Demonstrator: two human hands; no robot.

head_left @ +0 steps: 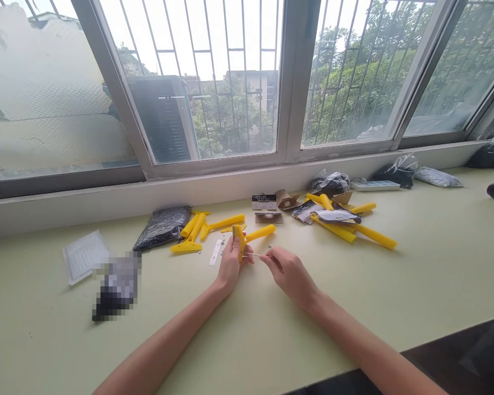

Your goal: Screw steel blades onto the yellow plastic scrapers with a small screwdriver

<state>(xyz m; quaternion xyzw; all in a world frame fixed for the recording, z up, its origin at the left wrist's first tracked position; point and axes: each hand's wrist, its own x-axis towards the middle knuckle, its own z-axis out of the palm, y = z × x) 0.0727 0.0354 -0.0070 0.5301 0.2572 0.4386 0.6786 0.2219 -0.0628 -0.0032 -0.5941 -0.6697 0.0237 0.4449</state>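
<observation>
My left hand [231, 263] is closed around the head of a yellow scraper [260, 233], whose handle points away to the right. My right hand [290, 271] pinches a thin metal rod-like tool [253, 254], its far end meeting the scraper head near my left fingers. Whether the tip sits in a screw is too small to tell. A white strip with holes [215, 253] lies left of my left hand, with small metal nuts or screws [222, 246] beside it. More yellow scraper parts [191, 233] lie just behind.
A black plastic bag [162, 227], a clear tray [86, 255] and a blurred dark item [117, 288] lie left. Cardboard packaging [264, 202] is at the back. Yellow scrapers [372, 235] are piled right, before dark bags [329, 182] and a power strip [376, 186]. Windows [214, 82] stand behind.
</observation>
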